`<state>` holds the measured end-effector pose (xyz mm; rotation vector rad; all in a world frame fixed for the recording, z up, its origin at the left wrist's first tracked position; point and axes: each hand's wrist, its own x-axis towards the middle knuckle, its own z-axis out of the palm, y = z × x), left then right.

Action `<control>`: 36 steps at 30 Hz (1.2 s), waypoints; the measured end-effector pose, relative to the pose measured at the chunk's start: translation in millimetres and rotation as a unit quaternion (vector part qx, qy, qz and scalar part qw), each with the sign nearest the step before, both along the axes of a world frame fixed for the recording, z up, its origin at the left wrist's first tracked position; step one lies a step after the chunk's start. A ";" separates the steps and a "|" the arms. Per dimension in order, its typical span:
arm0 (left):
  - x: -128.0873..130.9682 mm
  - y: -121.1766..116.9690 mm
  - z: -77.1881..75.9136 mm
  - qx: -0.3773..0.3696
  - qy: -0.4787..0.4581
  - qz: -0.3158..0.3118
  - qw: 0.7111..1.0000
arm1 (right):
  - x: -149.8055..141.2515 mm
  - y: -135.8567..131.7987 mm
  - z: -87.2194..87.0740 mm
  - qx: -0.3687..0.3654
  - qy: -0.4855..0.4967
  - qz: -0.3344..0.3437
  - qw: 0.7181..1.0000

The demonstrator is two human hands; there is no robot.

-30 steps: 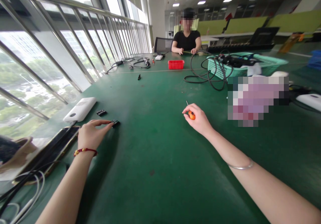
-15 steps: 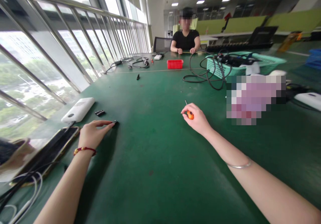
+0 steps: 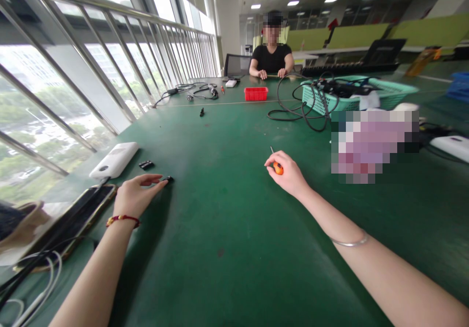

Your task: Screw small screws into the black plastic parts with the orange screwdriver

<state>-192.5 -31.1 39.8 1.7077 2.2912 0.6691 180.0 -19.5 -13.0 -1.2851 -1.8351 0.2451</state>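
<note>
My left hand (image 3: 137,195) rests over the green table at the left. Its thumb tip touches a small black part (image 3: 169,179), while the index finger is drawn back slightly from it, so the fingers are a little apart. Just beyond the hand lies a second small black part (image 3: 146,164). Curled around the orange handle of a screwdriver (image 3: 278,168), my right hand (image 3: 289,173) is closed near the middle of the table. The screwdriver's thin metal shaft points away from me; the rest of its handle is hidden in the palm.
A white power bank (image 3: 114,160) and a phone (image 3: 73,224) with cables lie at left. Farther off are a small black piece (image 3: 202,112), a red bin (image 3: 255,94), a green basket (image 3: 395,92) of cables and a seated person (image 3: 271,58). A blurred pinkish patch (image 3: 377,141) is at right.
My left index finger has pulled back a little from the small black part, where both fingertips pinched it earlier. My right hand keeps its hold on the screwdriver. The view shifted slightly.
</note>
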 end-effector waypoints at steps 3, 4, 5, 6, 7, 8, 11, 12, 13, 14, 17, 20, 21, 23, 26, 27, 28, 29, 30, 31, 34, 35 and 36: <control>-3.6 1.4 -2.6 -0.009 0.009 -0.001 1.000 | -0.6 0.0 0.2 0.000 0.004 -0.003 1.000; -2.1 2.5 -4.0 -0.006 0.010 -0.011 1.000 | -1.0 -0.2 0.5 0.001 0.008 -0.006 1.000; 2.2 3.9 -5.5 0.002 0.005 -0.029 1.000 | -1.5 -0.4 0.9 0.003 0.013 -0.008 1.000; 10.1 5.3 -7.0 0.017 -0.005 -0.059 0.998 | -1.9 -0.7 1.4 0.008 0.020 -0.011 1.000; 22.1 6.7 -8.6 0.032 -0.022 -0.098 0.994 | -2.4 -1.0 2.0 0.013 0.027 -0.012 0.999; 38.2 7.9 -10.2 0.050 -0.033 -0.151 0.987 | -2.7 -1.3 2.5 0.020 0.035 -0.013 0.999; 104.4 9.3 -16.0 0.048 -0.036 -0.333 0.941 | -2.6 -2.0 3.6 0.043 0.056 -0.016 0.997; 128.2 9.3 -18.4 0.044 -0.028 -0.382 0.923 | -2.2 -2.0 3.7 0.051 0.060 -0.018 0.997; 150.2 9.2 -21.0 0.048 -0.018 -0.419 0.907 | -1.5 -1.9 3.6 0.058 0.064 -0.020 0.996; 169.1 9.1 -23.7 0.062 -0.013 -0.435 0.898 | -0.7 -1.7 3.5 0.065 0.066 -0.021 0.995; 200.1 9.2 -31.1 0.105 -0.018 -0.452 0.886 | 1.6 -0.8 3.1 0.080 0.067 -0.016 0.994; 199.0 10.3 -35.1 0.123 -0.018 -0.461 0.879 | 2.2 -0.5 3.4 0.081 0.058 -0.003 0.995; 195.9 10.9 -35.5 0.123 -0.022 -0.459 0.880 | 1.8 -0.7 3.6 0.076 0.050 0.002 0.996; 191.0 12.3 -35.5 0.118 -0.036 -0.452 0.883 | 0.5 -1.6 3.8 0.059 0.030 0.008 0.998; 190.2 13.9 -34.7 0.109 -0.053 -0.446 0.887 | -1.7 -3.0 3.8 0.031 -0.002 0.022 0.999; 191.1 14.1 -34.6 0.108 -0.056 -0.444 0.888 | -2.2 -3.2 3.8 0.025 -0.009 0.026 0.999; 192.1 14.1 -34.5 0.109 -0.057 -0.442 0.888 | -2.5 -3.3 3.7 0.020 -0.014 0.029 0.999; 193.0 13.9 -34.4 0.110 -0.057 -0.441 0.889 | -2.7 -3.3 3.7 0.016 -0.016 0.029 0.999; 193.6 13.5 -34.3 0.111 -0.056 -0.440 0.889 | -2.7 -3.1 3.6 0.013 -0.016 0.028 0.999; 194.1 13.0 -34.1 0.112 -0.054 -0.440 0.890 | -2.6 -3.0 3.6 0.011 -0.015 0.027 0.999; 194.3 11.7 -33.7 0.118 -0.044 -0.437 0.891 | -2.2 -2.8 3.5 0.006 -0.014 0.029 0.999; 194.3 11.4 -33.6 0.120 -0.040 -0.436 0.891 | -2.1 -2.9 3.3 0.003 -0.017 0.032 0.999; 194.4 11.2 -33.5 0.122 -0.036 -0.435 0.891 | -2.1 -3.1 3.0 0.000 -0.021 0.036 0.999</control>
